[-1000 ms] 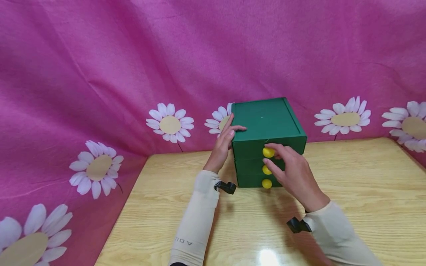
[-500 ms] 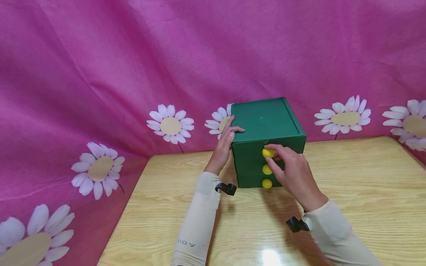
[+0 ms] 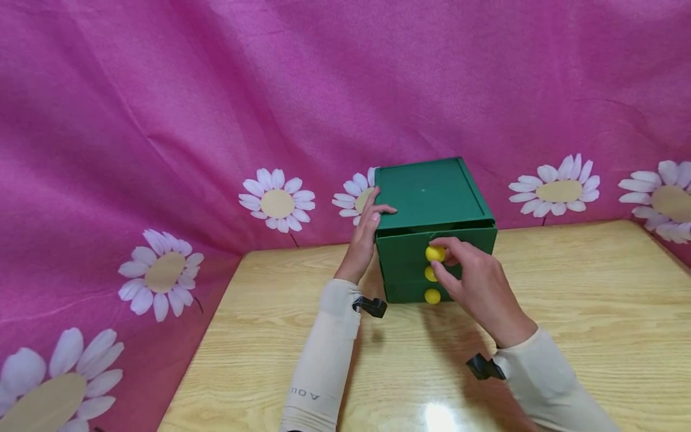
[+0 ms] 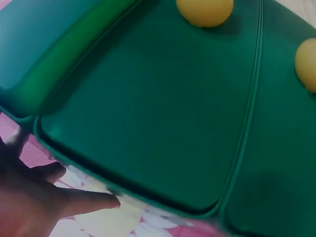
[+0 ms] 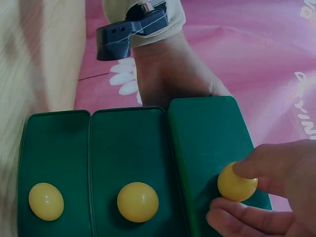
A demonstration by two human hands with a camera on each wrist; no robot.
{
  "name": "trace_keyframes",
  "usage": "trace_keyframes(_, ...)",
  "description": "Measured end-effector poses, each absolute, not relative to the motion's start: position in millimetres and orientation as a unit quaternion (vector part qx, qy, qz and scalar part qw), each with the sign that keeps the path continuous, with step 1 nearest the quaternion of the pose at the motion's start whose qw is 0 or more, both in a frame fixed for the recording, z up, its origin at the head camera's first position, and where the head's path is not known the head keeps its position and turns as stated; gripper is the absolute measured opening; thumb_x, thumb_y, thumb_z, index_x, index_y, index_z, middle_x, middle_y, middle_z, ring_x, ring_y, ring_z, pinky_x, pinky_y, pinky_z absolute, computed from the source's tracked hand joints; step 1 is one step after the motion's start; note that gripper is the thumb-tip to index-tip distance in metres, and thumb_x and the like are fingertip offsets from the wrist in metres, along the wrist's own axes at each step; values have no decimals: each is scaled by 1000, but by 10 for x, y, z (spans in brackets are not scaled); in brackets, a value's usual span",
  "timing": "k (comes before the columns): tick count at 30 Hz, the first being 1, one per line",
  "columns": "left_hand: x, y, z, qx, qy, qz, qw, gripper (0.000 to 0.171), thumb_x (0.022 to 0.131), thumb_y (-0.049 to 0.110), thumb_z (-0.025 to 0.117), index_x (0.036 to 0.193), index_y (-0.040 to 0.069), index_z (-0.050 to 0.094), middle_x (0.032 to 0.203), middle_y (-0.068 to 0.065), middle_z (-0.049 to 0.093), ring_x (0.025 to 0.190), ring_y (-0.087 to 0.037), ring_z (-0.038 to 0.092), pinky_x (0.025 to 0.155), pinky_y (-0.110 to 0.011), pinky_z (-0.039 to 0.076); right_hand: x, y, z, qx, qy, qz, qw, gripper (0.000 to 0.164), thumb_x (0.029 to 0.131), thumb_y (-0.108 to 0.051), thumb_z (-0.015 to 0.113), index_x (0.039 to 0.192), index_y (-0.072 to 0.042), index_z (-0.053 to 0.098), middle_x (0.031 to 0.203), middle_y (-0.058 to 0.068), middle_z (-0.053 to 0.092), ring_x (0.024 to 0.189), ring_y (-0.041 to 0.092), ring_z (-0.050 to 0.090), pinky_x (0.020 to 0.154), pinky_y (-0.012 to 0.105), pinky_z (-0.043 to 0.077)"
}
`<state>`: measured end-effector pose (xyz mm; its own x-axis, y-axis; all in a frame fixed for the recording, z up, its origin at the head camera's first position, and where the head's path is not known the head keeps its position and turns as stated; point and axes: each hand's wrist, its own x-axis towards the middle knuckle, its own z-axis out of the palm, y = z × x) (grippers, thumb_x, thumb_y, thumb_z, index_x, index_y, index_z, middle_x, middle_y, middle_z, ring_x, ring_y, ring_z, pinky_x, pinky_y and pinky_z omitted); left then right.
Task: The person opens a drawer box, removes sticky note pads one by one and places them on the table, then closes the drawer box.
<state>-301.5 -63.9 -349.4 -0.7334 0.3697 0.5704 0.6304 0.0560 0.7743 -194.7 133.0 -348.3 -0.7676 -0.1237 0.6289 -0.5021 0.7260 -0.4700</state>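
A green drawer box (image 3: 432, 192) with three stacked drawers stands on the table, each drawer front carrying a round yellow knob. My right hand (image 3: 480, 282) pinches the top knob (image 3: 435, 253) between thumb and fingers. The top drawer (image 3: 402, 249) is pulled out slightly, leaving a dark gap under the box's top. The right wrist view shows its front (image 5: 212, 128) standing proud of the other two. My left hand (image 3: 360, 243) rests against the box's left side with straight fingers, one lying over the top edge. Below are the middle knob (image 5: 138, 202) and bottom knob (image 3: 432, 296).
The box stands on a light wooden table (image 3: 259, 336), near its back edge. A pink cloth (image 3: 345, 84) printed with white daisies hangs behind and along the left side. Black camera mounts (image 3: 484, 367) stick out from both sleeved wrists.
The right hand's thumb has closed onto the top knob. The top drawer has come out a little toward the person, opening a gap under the lid. My left hand has stayed in place.
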Motion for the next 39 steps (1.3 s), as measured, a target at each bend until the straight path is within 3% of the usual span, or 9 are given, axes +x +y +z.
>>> trace_keyframes(39, -2902, -558, -3457, -315, -693, -638, 113, 36, 97, 19, 22, 116, 1, 47, 151, -4, 6, 137, -16, 4, 105, -53, 7, -1546, 1287, -3376, 179, -901, 290, 269, 26, 77, -22, 69, 101, -18, 59, 79, -7, 60, 69, 8, 57, 60, 30, 48)
